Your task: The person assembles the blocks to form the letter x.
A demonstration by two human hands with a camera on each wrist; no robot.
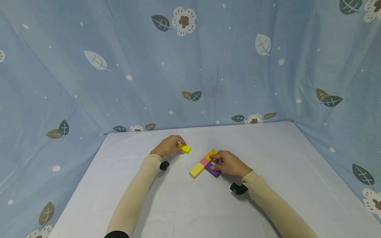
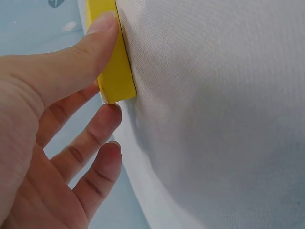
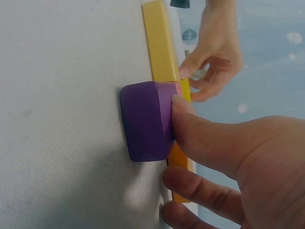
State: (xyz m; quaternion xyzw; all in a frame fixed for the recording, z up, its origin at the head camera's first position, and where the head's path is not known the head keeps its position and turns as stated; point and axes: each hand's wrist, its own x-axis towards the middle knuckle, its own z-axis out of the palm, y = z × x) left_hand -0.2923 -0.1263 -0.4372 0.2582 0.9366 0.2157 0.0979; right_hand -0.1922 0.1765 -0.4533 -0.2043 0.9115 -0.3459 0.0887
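Observation:
My left hand [image 1: 170, 145] pinches a bright yellow block [image 2: 114, 71] between thumb and fingers, at the left of a small block arrangement. The block looks just above or on the cloth; I cannot tell which. A pale yellow block [image 1: 197, 170], a small pink block [image 1: 204, 162] and an orange block [image 1: 210, 154] lie in a slanted row. Beside the pink one, a purple block [image 3: 145, 121] juts out toward the front right. My right hand [image 1: 230, 163] rests its thumb on the purple block, while its forefinger touches the orange block. In the right wrist view its other fingers are loosely extended.
A white cloth covers the table [image 1: 190, 205]. Blue patterned curtains [image 1: 208, 66] hang behind it and along both sides. Small dark cameras [image 1: 239, 189] are strapped at the wrists, close above the cloth.

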